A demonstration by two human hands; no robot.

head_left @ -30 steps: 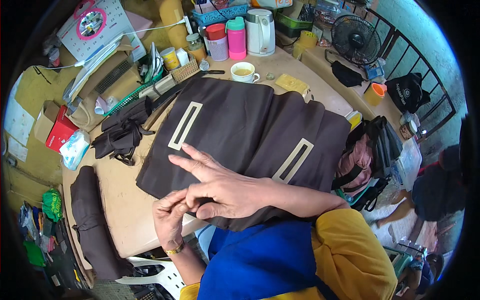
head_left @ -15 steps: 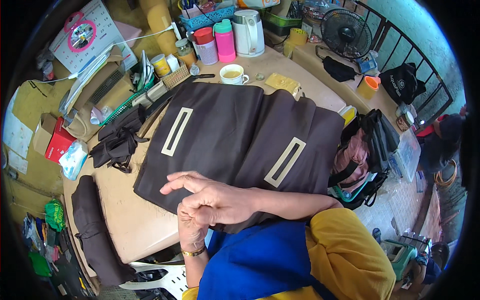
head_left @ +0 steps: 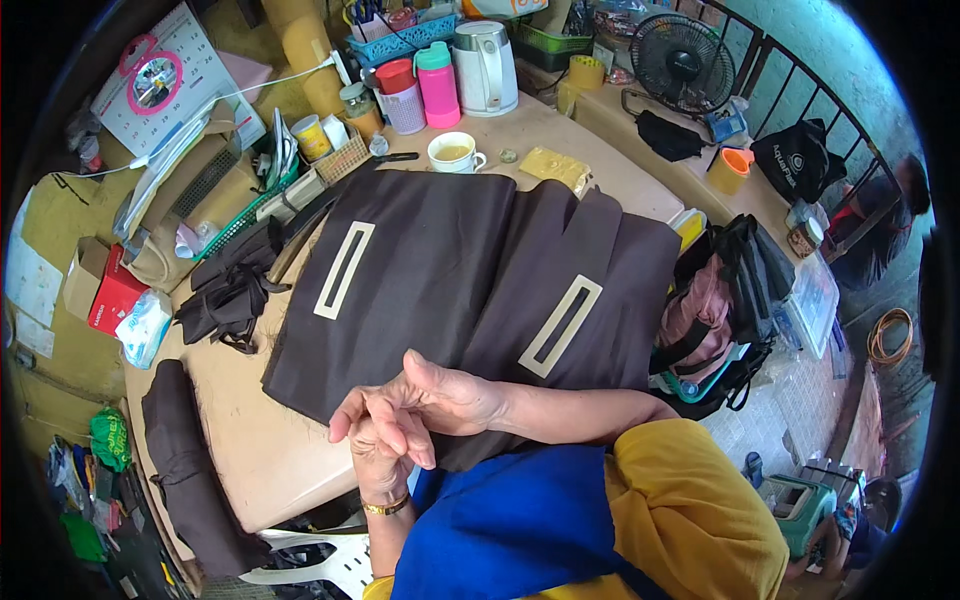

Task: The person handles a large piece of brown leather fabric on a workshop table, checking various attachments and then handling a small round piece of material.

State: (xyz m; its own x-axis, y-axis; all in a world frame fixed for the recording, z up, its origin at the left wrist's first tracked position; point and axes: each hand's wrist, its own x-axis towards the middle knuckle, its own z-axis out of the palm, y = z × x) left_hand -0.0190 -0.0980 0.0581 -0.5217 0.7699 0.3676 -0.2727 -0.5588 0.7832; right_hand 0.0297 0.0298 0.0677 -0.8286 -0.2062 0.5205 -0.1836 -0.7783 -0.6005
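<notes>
My hands meet over the near edge of a dark brown fabric piece spread on the table. My right hand comes from the right, thumb raised and fingers apart, laid across my left hand; I see nothing in it. Below it, my left hand rises from the lower edge, a gold band round its wrist. Right-hand fingers hide most of the left fingers. On the fabric lie two pale rectangular frames with slots, a left one and a right one, both untouched.
A rolled dark fabric lies at the table's left edge, with bunched dark cloth farther back. Behind the fabric stand a cup of pale liquid, a pink bottle and a white kettle. Bags sit at right.
My right hand has turned, its thumb now raised and its fingers lowered across my left hand. The view has shifted slightly; the fabric and frames stay put.
</notes>
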